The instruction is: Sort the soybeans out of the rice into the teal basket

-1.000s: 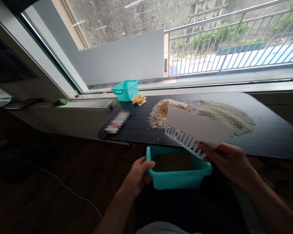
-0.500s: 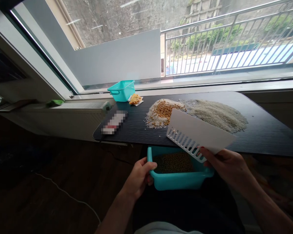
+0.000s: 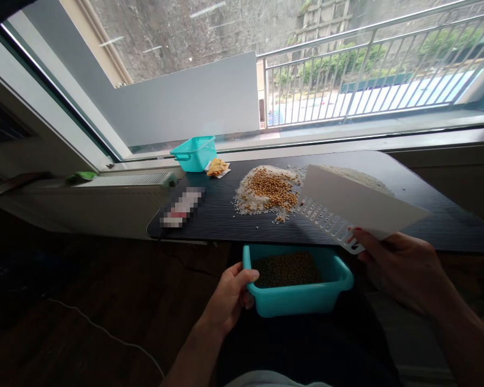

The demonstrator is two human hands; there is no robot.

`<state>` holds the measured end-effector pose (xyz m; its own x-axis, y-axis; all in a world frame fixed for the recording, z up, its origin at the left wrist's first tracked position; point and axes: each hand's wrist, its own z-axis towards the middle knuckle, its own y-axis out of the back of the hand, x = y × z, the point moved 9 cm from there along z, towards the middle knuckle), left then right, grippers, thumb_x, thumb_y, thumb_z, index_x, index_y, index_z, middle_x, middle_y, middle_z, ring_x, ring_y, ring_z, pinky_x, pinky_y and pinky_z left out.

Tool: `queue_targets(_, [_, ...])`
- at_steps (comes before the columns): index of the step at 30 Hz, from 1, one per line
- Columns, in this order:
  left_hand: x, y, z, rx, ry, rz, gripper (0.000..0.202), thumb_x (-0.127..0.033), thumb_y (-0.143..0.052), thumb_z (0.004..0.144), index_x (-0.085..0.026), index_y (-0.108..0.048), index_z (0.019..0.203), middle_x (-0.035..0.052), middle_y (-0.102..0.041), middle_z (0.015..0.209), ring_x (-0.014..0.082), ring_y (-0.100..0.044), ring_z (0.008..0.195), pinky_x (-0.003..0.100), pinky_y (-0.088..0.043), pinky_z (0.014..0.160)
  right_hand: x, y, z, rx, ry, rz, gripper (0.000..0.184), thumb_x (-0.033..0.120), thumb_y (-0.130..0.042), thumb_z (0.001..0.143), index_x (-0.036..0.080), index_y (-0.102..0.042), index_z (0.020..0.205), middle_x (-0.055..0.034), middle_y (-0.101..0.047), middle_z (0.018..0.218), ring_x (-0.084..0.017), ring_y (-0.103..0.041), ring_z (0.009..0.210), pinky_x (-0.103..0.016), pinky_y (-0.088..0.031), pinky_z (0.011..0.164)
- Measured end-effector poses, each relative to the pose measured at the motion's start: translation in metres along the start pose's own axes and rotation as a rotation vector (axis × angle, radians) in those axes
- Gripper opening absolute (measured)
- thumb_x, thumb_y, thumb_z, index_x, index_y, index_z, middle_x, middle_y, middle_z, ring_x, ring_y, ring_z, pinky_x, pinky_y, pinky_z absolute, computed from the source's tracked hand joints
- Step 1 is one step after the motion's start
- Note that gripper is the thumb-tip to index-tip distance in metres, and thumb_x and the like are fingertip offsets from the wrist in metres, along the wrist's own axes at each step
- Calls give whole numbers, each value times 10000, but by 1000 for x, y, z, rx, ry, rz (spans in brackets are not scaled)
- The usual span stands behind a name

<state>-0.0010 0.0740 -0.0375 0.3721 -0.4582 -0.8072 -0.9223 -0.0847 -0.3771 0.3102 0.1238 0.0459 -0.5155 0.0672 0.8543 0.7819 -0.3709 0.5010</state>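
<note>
My left hand (image 3: pixel 229 293) grips the left rim of a teal plastic tub (image 3: pixel 302 298) full of yellow-brown beans, held just below the front edge of a black table (image 3: pixel 226 217). My right hand (image 3: pixel 399 266) holds a white slotted scoop (image 3: pixel 357 209) by its near corner, its slotted edge down on the table at the right of a heap of yellow beans (image 3: pixel 270 185) mixed with white rice. More white rice (image 3: pixel 367 177) lies behind the scoop, mostly hidden by it.
A second, smaller teal tub (image 3: pixel 193 152) and a yellow packet (image 3: pixel 218 166) stand at the table's far left by the window sill. A blurred flat object (image 3: pixel 182 207) lies near the left edge. A radiator (image 3: pixel 125 180) sits left of the table; a white cable (image 3: pixel 105 333) crosses the dark floor.
My right hand has moved the scoop right and away from me, from above the tub to the table beside the bean heap. A few beans now lie loose at the heap's front. My left hand stays put.
</note>
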Motion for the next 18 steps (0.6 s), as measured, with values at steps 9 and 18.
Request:
queue_targets(9, [0,1,-1,-1,-2,-1,324,-328,-798,601,-196,-507,654,-110,-393,426,41,-312,377,189,-216,394,22,-22,-7,166,-57,77,400,569,-725,691,170,-742,671,-47,-668,525,-205,-618,524,-301,-442,496])
queue_targets(18, [0,0,0,7,-5,12,348,-363,-813,597,-195,-514,662,-110,-389,423,42,-305,375,192,-209,395,26,-23,-5,187,-48,109,420,601,-748,660,182,-755,698,-42,-668,522,-210,-618,509,-300,-435,466])
